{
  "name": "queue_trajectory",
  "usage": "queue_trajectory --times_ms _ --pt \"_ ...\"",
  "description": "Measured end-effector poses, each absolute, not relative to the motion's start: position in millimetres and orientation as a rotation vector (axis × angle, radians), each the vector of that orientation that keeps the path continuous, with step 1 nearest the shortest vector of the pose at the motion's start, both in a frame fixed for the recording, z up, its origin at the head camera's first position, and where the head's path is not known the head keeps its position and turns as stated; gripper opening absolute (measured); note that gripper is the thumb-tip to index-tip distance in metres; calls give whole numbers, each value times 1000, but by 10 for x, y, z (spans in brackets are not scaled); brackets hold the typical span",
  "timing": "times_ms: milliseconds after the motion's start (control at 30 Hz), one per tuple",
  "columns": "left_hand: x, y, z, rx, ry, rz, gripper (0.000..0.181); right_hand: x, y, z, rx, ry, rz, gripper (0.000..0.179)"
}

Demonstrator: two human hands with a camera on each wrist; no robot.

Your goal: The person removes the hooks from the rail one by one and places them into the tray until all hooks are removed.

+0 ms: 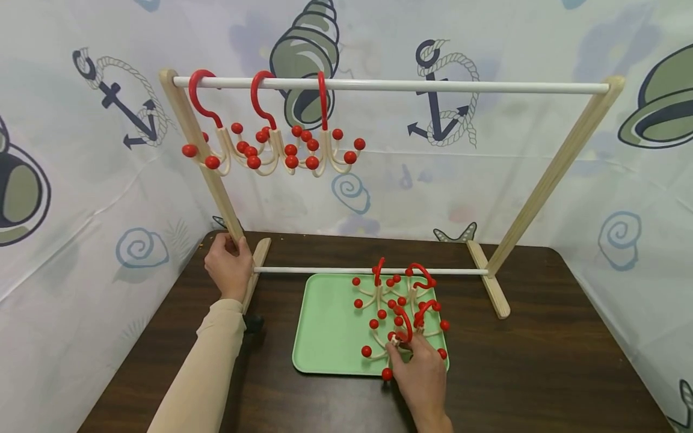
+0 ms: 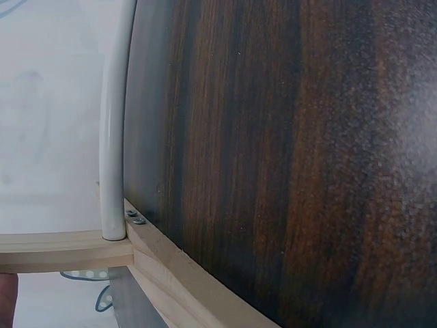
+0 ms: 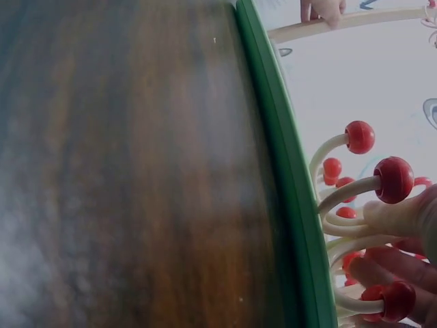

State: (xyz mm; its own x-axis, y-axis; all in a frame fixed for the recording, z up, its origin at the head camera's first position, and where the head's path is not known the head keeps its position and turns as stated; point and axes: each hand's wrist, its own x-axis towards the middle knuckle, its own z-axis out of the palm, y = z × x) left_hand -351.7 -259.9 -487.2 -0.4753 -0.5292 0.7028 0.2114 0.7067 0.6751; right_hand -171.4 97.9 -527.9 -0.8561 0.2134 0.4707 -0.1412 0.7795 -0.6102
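Note:
My right hand (image 1: 421, 374) pinches the stem of a multi-arm hanger (image 1: 404, 325) with a red hook, cream arms and red ball tips, at the near right of a green tray (image 1: 323, 325). In the right wrist view its ball-tipped arms (image 3: 348, 195) curve up by the tray's edge, fingers among them. Several more hangers (image 1: 379, 291) of this kind crowd the tray's right half. My left hand (image 1: 230, 264) grips the left wooden post (image 1: 216, 192) of a stand, low down. Three like hangers (image 1: 274, 144) hang side by side from the left part of its white top rod (image 1: 460, 87).
A lower white rod (image 1: 303, 270) runs behind the tray between the stand's wooden feet (image 1: 489, 282). The right post (image 1: 552, 180) leans outward in the head view. Everything stands on a dark wooden table (image 1: 552, 361), with a printed curtain (image 1: 514, 156) behind.

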Motion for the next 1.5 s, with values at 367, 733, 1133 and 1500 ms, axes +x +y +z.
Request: queue_trajectory --times_ms 367,733,1133,1500 --pt "-3511 -2587 -4857 242 -1873 -892 14 -1655 1030 -5193 -155 -2594 838 22" --pt "-3543 -2638 -4921 250 -1882 -903 14 -1464 1205 -4872 -163 -2671 864 45" --pt "-3555 -2634 -4916 239 -1896 -901 15 -1305 1401 -4030 55 -2484 1166 27" --pt "-3559 -2652 -4926 246 -1901 -891 16 -1813 1245 -3208 637 -2209 1113 29"
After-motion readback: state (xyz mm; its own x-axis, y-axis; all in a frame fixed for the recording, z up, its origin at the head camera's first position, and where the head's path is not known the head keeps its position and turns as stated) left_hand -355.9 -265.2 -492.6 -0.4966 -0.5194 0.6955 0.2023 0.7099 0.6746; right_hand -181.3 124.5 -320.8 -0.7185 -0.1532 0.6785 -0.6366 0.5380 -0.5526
